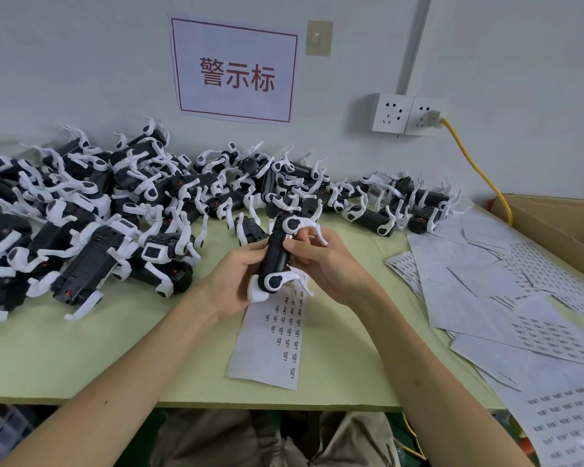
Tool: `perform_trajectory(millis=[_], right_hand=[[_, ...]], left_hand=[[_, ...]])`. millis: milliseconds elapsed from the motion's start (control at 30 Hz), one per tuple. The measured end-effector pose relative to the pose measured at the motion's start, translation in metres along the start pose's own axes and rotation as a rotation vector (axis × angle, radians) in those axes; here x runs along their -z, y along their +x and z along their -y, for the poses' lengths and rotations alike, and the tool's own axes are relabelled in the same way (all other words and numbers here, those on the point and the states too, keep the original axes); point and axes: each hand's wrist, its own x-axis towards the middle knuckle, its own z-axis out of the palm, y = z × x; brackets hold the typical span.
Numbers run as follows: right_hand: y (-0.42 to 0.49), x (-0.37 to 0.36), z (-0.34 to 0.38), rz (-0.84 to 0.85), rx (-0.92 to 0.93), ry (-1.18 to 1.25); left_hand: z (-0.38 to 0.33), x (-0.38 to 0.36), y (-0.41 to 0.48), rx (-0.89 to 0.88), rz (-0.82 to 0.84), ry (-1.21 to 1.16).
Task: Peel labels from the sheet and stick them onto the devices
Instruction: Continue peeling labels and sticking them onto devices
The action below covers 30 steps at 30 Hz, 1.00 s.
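Observation:
I hold one black device with white legs (277, 254) upright above the green table. My left hand (235, 281) grips its lower body from the left. My right hand (321, 261) curls round its right side, with the thumb pressing near the top edge of the black body. Under my hands lies a long label sheet (273, 338) with small black-printed labels in its upper half. Whether a label is under my thumb is hidden.
A big heap of the same black-and-white devices (115, 210) fills the table's left and back. Loose label sheets (506, 298) spread over the right side, next to a cardboard box (560, 220). A yellow cable (479, 170) hangs from the wall sockets (405, 113).

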Motion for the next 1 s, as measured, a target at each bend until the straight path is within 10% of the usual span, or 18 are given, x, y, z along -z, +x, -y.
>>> perform_trajectory(millis=[1000], right_hand=[[-0.0015, -0.0031, 0.0029, 0.002, -0.011, 0.007]], left_hand=[[0.0018, 0.0046, 0.0050, -0.022, 0.024, -0.031]])
